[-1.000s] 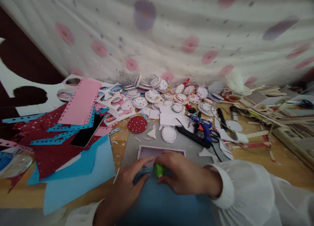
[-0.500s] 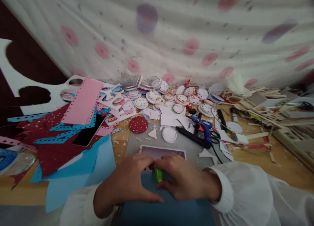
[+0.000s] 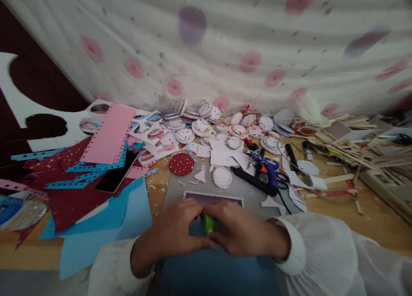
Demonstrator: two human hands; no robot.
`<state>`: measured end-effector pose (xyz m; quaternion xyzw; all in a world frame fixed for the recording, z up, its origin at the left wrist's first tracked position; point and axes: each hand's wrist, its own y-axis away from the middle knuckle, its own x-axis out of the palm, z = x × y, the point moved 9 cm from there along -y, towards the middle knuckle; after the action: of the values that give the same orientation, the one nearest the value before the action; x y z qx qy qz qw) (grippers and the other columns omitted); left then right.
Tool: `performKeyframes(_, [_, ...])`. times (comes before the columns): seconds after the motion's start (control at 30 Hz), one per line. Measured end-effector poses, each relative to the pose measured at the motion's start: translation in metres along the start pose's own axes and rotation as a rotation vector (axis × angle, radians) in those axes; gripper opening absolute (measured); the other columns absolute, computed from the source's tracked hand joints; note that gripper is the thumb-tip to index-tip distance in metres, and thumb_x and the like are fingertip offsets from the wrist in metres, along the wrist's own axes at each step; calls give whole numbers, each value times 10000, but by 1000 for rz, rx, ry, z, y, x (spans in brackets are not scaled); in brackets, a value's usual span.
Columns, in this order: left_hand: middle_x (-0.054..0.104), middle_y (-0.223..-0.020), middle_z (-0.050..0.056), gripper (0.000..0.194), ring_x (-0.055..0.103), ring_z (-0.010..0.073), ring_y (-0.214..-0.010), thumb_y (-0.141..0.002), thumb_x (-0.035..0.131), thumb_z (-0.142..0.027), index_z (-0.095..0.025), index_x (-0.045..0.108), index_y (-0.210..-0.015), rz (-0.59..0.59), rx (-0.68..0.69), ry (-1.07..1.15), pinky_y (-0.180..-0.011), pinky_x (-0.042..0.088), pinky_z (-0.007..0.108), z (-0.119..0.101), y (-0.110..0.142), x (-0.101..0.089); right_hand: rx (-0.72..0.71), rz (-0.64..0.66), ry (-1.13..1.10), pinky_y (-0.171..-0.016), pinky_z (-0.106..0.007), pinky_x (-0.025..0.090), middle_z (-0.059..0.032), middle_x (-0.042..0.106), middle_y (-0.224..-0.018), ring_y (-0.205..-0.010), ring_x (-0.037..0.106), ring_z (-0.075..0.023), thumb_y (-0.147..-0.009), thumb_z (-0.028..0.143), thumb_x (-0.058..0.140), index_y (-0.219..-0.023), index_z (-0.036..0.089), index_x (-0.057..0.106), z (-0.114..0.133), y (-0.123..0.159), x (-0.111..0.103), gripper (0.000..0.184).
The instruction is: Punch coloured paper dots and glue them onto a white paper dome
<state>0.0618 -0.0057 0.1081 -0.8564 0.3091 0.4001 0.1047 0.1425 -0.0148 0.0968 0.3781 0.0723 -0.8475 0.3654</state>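
Both hands meet over a small green tool (image 3: 208, 222) at the near middle of the table. My right hand (image 3: 241, 232) is wrapped round it, fingers curled. My left hand (image 3: 177, 231) presses against it from the left, thumb stretched under it and fingers bent over the top. Beneath them lies a blue paper sheet (image 3: 212, 272) on a grey mat (image 3: 238, 188), with a purple card in a white frame (image 3: 213, 199) just beyond the fingers. Both wrists wear white sleeves.
Red, blue and pink punched paper sheets (image 3: 80, 176) and a black phone (image 3: 116, 176) lie left. Several dotted paper discs (image 3: 206, 126) crowd the back. A blue glue gun (image 3: 266, 164), scissors and a black pen lie right; wooden sticks (image 3: 354, 152) further right. A curtain hangs behind.
My left hand has moved from lying flat on the blue sheet to closing over the green tool beside my right hand. The right hand has stayed in place.
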Motion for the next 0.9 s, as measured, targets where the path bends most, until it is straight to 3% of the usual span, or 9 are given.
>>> performKeyframes(0.1, [737, -1049, 40, 297, 674, 219, -971, -888, 543, -452, -244, 683, -1047, -195, -56, 198, -848, 527, 304, 26, 9, -33, 52, 0, 7, -693, -312, 448, -86, 699, -967, -839, 645, -234, -798, 262, 639, -1045, 179, 608, -7, 3, -2, 263])
performKeyframes(0.17, [738, -1013, 44, 312, 669, 217, -976, -930, 449, -429, -227, 680, -983, -381, -195, 147, -874, 515, 311, 67, 20, -62, 100, 11, 32, -696, -322, 443, -105, 696, -977, -852, 648, -246, -838, 281, 605, -1022, 165, 595, -15, 6, 3, 218])
performKeyframes(0.27, [721, -990, 91, 372, 670, 266, -910, -853, 490, -488, -181, 659, -980, -534, -344, -94, -855, 522, 368, 136, 35, -97, 137, 8, 51, -716, -333, 438, -125, 692, -1030, -900, 657, -263, -877, 303, 552, -1110, 153, 563, -25, 10, 14, 277])
performKeyframes(0.4, [654, -1059, 253, 540, 604, 441, -1046, -850, 446, -537, -81, 617, -1081, -490, -639, -617, -883, 469, 541, 220, 51, -124, 153, 15, 82, -696, -331, 420, -112, 706, -1011, -879, 672, -269, -896, 352, 521, -1163, 169, 545, -32, 12, 25, 325])
performKeyframes(0.47, [605, -1130, 316, 667, 573, 497, -1086, -835, 450, -626, -64, 571, -1173, -478, -775, -713, -824, 481, 555, 246, 59, -136, 139, 3, 82, -694, -324, 414, -102, 707, -1005, -880, 673, -261, -895, 362, 522, -1160, 176, 546, -32, 12, 26, 325])
performKeyframes(0.6, [641, -1057, 313, 688, 607, 500, -1023, -812, 464, -688, -111, 563, -1173, -425, -813, -724, -757, 495, 525, 259, 54, -149, 130, -17, 82, -698, -315, 413, -90, 704, -1003, -881, 671, -248, -888, 364, 533, -1147, 180, 553, -32, 11, 24, 318])
performKeyframes(0.73, [681, -1021, 253, 655, 639, 473, -957, -755, 556, -663, -138, 561, -1146, -407, -783, -676, -702, 505, 475, 246, 43, -149, 127, -26, 74, -701, -314, 418, -85, 702, -1007, -880, 673, -247, -881, 355, 542, -1137, 181, 560, -33, 11, 24, 310])
performKeyframes(0.9, [652, -1123, 267, 695, 617, 481, -1023, -763, 554, -651, -124, 524, -1215, -467, -750, -646, -757, 491, 496, 223, 36, -133, 120, -31, 56, -716, -314, 427, -91, 705, -1014, -900, 672, -249, -876, 350, 548, -1145, 179, 565, -33, 10, 24, 320])
